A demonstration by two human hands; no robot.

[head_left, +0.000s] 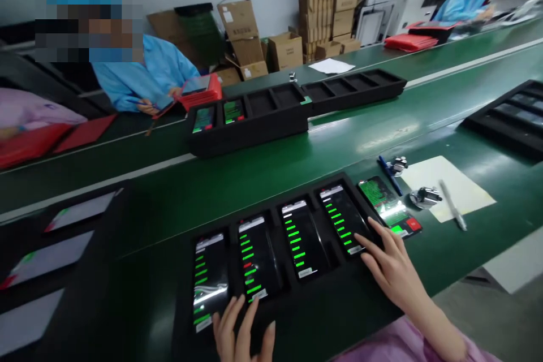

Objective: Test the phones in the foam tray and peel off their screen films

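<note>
Several phones lie face up in the slots of a black foam tray [182, 294] in front of me, their dark screens showing rows of green bars. My left hand [240, 331] is open, its fingers spread at the lower ends of the leftmost phone [210, 277] and the second phone [259, 257], which also shows one red bar. Further right comes a third phone [303, 237]. My right hand [392, 268] is open too, fingertips at the lower edge of the fourth phone [343, 218]. Just right of the tray, a phone with green text and a red square [388, 203] lies on the table.
Beyond the tray, a long black tray [254, 133] holds two lit phones. More trays stand at left [106, 237] and right [504, 124]. Paper [449, 186], a blue pen [390, 175], a white pen [453, 206] and metal pieces [425, 198] lie at right. Co-workers in blue sit across the table.
</note>
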